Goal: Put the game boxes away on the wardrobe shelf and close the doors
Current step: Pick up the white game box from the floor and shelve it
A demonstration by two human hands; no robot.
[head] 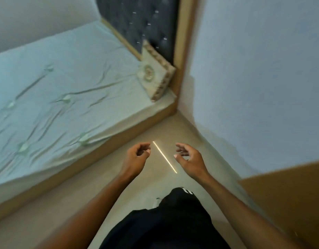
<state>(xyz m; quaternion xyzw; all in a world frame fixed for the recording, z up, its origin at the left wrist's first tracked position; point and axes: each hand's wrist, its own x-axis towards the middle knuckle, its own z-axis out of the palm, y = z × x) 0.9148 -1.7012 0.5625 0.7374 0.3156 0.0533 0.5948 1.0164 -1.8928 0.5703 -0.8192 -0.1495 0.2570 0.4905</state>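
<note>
No game boxes and no wardrobe shelf are in view. My left hand hangs over the beige floor with its fingers loosely curled and nothing in it. My right hand is level with it, a little to the right, fingers relaxed and spread, also holding nothing. Both forearms reach forward from the bottom of the frame. A brown wooden panel stands at the lower right; whether it belongs to the wardrobe cannot be told.
A bed with a pale green sheet fills the left side. A cream cushion leans against its dark tufted headboard. A pale wall closes the right. A narrow floor strip runs between bed and wall.
</note>
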